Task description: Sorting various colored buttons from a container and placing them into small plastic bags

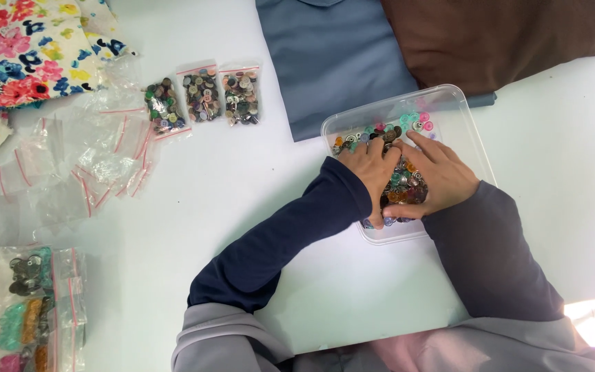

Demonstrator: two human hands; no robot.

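A clear plastic tray (pixel 449 103) on the white table holds a heap of mixed coloured buttons (pixel 408 187). Both my hands are inside it. My left hand (pixel 373 169) rests palm down on the left side of the heap, fingers curled over the buttons. Over the right side lies my right hand (pixel 442 176), its fingers pointing left and cupping the pile against the other hand. More buttons (pixel 414 122) lie loose at the tray's far end. Whether either hand pinches a button is hidden.
Three small zip bags filled with buttons (pixel 203 96) lie in a row at the upper left. Several empty zip bags (pixel 84 165) are piled beside them. Floral fabric (pixel 29 41), blue fabric (pixel 332 55) and brown fabric (pixel 504 34) lie along the far edge. Bagged trims (pixel 25 310) sit at the lower left.
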